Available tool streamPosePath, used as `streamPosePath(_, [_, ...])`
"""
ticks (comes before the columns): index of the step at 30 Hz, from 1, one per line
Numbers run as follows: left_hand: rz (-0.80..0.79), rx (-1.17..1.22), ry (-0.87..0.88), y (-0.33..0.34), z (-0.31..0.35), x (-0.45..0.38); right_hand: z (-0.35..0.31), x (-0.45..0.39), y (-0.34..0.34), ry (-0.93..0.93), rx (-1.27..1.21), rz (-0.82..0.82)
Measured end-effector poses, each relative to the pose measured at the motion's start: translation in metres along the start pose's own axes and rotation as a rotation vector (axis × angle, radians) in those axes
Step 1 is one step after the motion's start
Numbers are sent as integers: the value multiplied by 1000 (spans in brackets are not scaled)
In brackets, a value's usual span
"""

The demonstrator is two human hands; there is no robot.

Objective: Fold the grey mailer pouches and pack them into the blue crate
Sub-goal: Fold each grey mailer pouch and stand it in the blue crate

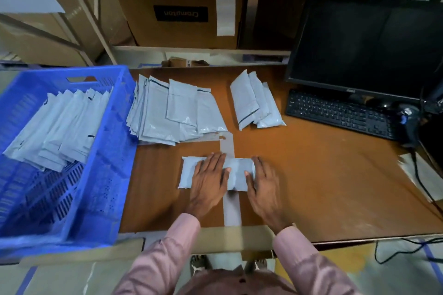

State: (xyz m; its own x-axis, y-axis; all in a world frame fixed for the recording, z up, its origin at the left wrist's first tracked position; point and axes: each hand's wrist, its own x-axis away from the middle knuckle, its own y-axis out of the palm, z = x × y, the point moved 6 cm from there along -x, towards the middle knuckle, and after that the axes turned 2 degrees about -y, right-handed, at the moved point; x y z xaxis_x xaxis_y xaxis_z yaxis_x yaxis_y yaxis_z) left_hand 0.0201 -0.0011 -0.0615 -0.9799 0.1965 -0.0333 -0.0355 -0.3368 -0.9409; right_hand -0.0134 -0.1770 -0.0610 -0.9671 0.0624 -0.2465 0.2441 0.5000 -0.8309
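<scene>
the thin, slippery pouch (236,173) is pressed flat by left hand (209,176) and right hand (262,182), fingers straight; best taken by its 3 and 9 o'clock edges.

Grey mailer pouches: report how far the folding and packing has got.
Done: a row of folded pouches stands in the blue crate. In hand: left hand and right hand press one pouch flat on the table. Left: the unfolded stack and three pouches near the keyboard.
</scene>
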Motion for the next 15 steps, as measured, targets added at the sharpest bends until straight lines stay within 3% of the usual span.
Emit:
streamPosePath(5, [19, -47, -29, 5, 1, -3, -14, -18, 25, -171, 113, -188])
streamPosePath(9, [40, -107, 14, 17, -3, -1, -20, -26, 30, -215, 218, -207])
streamPosePath(15, [43, -114, 39, 23, -4, -4, -10, -21, 44, -228, 125, -223])
